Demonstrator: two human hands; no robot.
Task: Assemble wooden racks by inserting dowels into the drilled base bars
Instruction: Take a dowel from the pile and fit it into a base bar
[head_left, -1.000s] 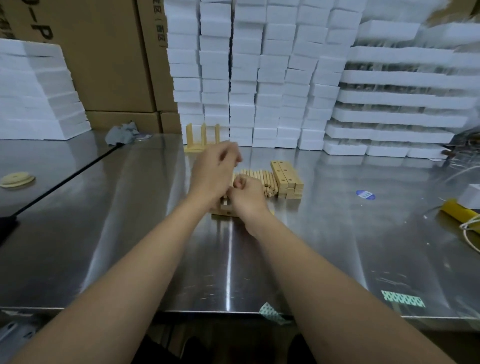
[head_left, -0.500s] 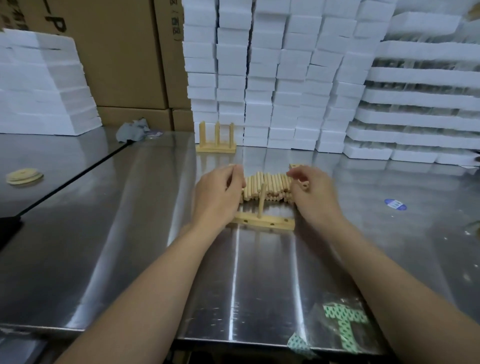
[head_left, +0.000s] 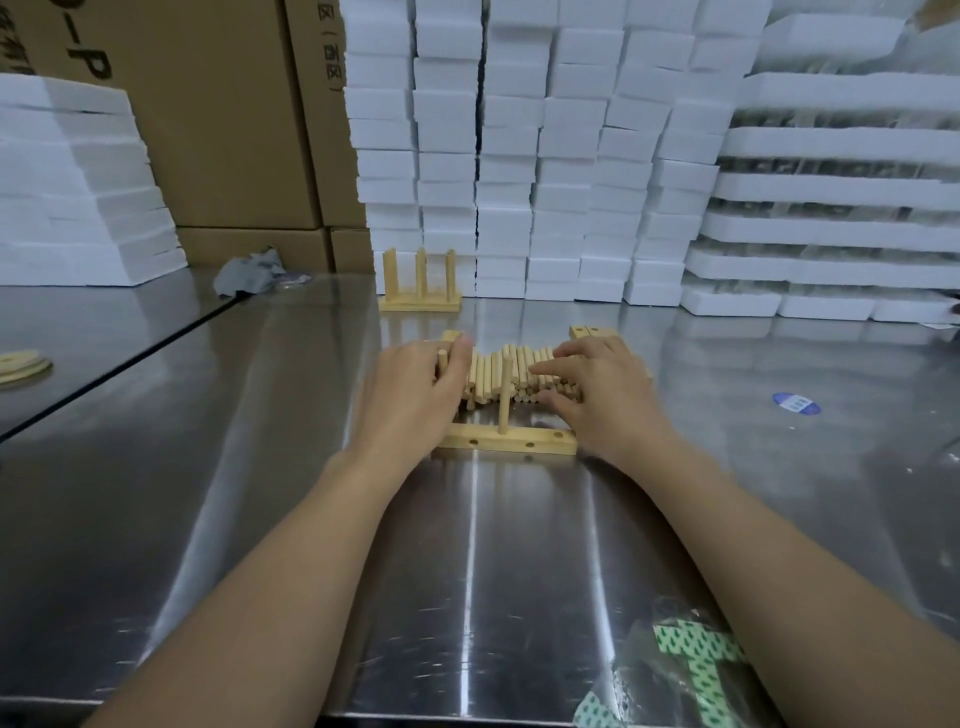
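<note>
Fitting dowels into a base bar on a steel table
Gripping a loose dowel upright in the curled fingers and thumb of the left hand, above the base bar's left end; reaching with the right hand just beyond the bar's right end, fingers stretched nearly straight and touching the dowel pile, closed round nothing; standing upright in a hole near the bar's middle, one seated dowel, with other holes along the bar unfilled; lying heaped just behind the bar, the dowel pile; partly hidden past the right hand, behind the bar, spare bars; well beyond the bar, against white foam blocks, a finished rack
</note>
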